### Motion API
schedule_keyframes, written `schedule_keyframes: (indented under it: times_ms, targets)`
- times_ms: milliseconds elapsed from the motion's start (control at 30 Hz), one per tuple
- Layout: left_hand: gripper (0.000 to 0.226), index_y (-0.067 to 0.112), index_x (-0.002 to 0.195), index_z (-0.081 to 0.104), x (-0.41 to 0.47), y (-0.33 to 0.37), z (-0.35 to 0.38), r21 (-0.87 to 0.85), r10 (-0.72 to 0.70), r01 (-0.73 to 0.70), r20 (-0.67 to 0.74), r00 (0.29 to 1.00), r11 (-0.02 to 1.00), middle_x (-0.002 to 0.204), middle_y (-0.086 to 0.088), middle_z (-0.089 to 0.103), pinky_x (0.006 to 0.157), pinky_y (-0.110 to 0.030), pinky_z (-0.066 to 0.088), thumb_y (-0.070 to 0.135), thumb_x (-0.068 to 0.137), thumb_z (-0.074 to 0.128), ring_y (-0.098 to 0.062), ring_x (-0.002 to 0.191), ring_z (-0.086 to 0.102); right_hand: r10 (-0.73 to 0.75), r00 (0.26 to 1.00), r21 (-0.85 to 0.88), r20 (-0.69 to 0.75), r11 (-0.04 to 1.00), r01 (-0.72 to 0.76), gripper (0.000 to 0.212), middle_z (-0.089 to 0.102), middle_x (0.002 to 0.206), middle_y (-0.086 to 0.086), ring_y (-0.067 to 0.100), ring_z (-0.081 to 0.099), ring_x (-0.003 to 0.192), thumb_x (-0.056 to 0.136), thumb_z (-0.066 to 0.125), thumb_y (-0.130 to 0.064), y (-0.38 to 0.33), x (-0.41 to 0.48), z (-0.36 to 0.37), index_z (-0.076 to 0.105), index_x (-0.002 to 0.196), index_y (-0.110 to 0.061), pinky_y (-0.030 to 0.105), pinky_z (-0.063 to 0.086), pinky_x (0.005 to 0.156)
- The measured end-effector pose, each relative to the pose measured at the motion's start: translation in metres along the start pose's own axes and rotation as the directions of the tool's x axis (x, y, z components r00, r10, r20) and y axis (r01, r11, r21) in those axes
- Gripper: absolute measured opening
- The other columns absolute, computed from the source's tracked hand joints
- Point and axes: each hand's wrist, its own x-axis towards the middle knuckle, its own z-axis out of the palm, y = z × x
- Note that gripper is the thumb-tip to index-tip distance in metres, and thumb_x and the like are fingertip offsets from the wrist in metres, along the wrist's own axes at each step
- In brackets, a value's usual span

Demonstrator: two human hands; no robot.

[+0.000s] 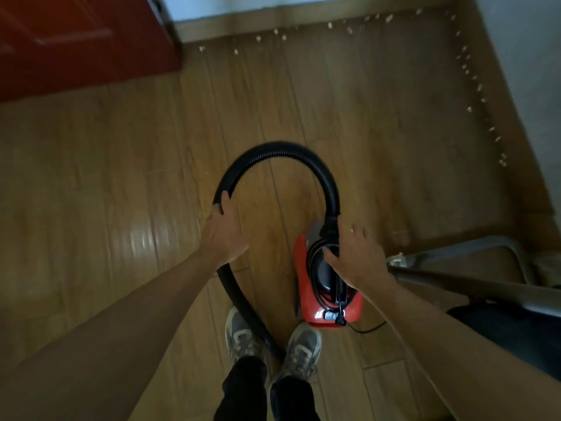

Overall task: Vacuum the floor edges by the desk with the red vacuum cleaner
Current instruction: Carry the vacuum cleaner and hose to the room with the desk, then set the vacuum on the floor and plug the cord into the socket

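The red vacuum cleaner (309, 314) stands on the wooden floor just ahead of my feet, with a black cord coiled on its top. Its black ribbed hose (279, 148) arches up from the front of the body and curves back down on the left. My left hand (226, 230) is closed around the left run of the hose. My right hand (353, 253) rests on top of the vacuum, fingers curled over the coiled cord and handle area; I cannot tell how firmly it grips. Small pale crumbs (469, 109) line the floor edges along the skirting.
A dark red door or cabinet (79, 41) fills the upper left. Pale walls with a wood skirting (243, 24) meet at the far right corner. A grey metal frame (455, 268), perhaps of a desk or chair, juts in from the right. My shoes (243, 335) stand below the vacuum.
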Motion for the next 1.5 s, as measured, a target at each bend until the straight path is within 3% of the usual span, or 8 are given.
schedule_keyframes:
  times_ms: [100,267,400,667,767,1067,1200,1500]
  targets:
    - [0.103,0.017,0.156,-0.009,-0.011,0.027,-0.05,0.139,0.119,-0.12,0.012,0.993,0.983,0.153,-0.022,0.03,0.104,-0.049,0.043,0.05,0.089,0.062,-0.038,0.13,0.044,-0.022,0.999,0.008,-0.05,1.0,0.022,0.072,0.053,0.126,0.014,0.029,0.051,0.113,0.093,0.049,-0.057,-0.01,-0.004,-0.061,0.025,0.15,-0.021,0.04,0.05,0.086]
    - [0.08,0.011,0.151,0.018,-0.044,0.08,-0.148,0.263,0.266,-0.252,-0.017,0.964,0.931,0.128,-0.012,0.055,0.089,-0.04,0.05,0.048,0.092,0.057,-0.027,0.108,0.057,-0.055,0.989,-0.047,-0.139,0.998,0.049,0.069,0.046,0.137,0.012,0.03,0.046,0.124,0.094,0.05,-0.056,-0.02,-0.027,-0.177,0.024,0.15,-0.026,0.043,0.045,0.092]
    - [0.089,0.01,0.153,0.014,-0.075,0.123,-0.222,0.309,0.328,-0.3,-0.043,0.944,0.903,0.145,-0.015,0.043,0.102,-0.044,0.045,0.056,0.089,0.056,-0.03,0.125,0.05,-0.084,0.978,-0.133,-0.19,0.989,0.059,0.088,0.039,0.147,0.012,0.03,0.041,0.133,0.09,0.05,-0.065,-0.022,-0.06,-0.268,0.007,0.157,-0.028,0.045,0.042,0.101]
    - [0.093,0.012,0.157,-0.004,-0.177,0.23,-0.348,0.568,0.478,-0.353,-0.081,0.875,0.743,0.159,-0.016,0.023,0.114,-0.046,0.03,0.053,0.093,0.05,-0.031,0.141,0.034,-0.155,0.93,-0.24,-0.334,0.968,0.074,0.091,0.033,0.153,0.014,0.032,0.036,0.138,0.089,0.051,-0.067,-0.034,-0.144,-0.426,0.005,0.157,-0.027,0.047,0.037,0.108]
    - [0.09,0.013,0.157,0.0,-0.209,0.268,-0.392,0.652,0.564,-0.349,-0.147,0.813,0.673,0.154,-0.015,0.034,0.11,-0.047,0.034,0.056,0.093,0.047,-0.032,0.134,0.042,-0.179,0.889,-0.272,-0.421,0.96,0.065,0.087,0.034,0.152,0.015,0.033,0.037,0.137,0.091,0.05,-0.064,-0.037,-0.177,-0.487,0.008,0.156,-0.025,0.047,0.039,0.106]
    - [0.09,0.011,0.157,0.0,-0.307,0.365,-0.5,0.758,0.732,-0.353,-0.231,0.642,0.549,0.156,-0.019,0.028,0.112,-0.05,0.032,0.057,0.095,0.046,-0.037,0.137,0.04,-0.127,0.802,-0.27,-0.584,0.962,-0.044,0.085,0.036,0.15,0.014,0.034,0.038,0.136,0.09,0.045,-0.067,-0.024,-0.267,-0.632,0.008,0.155,-0.027,0.047,0.041,0.104]
    - [0.087,0.009,0.156,0.003,-0.337,0.392,-0.533,0.787,0.794,-0.376,-0.222,0.565,0.488,0.154,-0.019,0.032,0.112,-0.049,0.033,0.055,0.096,0.045,-0.036,0.135,0.042,-0.07,0.805,-0.153,-0.59,0.988,-0.026,0.075,0.044,0.142,0.013,0.034,0.043,0.129,0.09,0.046,-0.065,-0.024,-0.303,-0.666,0.02,0.149,-0.027,0.048,0.046,0.098]
    - [0.08,0.009,0.154,0.015,-0.355,0.42,-0.563,0.808,0.908,-0.474,-0.168,0.384,0.35,0.137,-0.012,0.05,0.1,-0.041,0.042,0.053,0.095,0.046,-0.028,0.119,0.054,0.116,0.791,-0.075,-0.601,0.977,-0.2,0.084,0.031,0.155,0.015,0.035,0.028,0.144,0.091,0.043,-0.068,-0.027,-0.361,-0.69,0.014,0.156,-0.024,0.054,0.035,0.109]
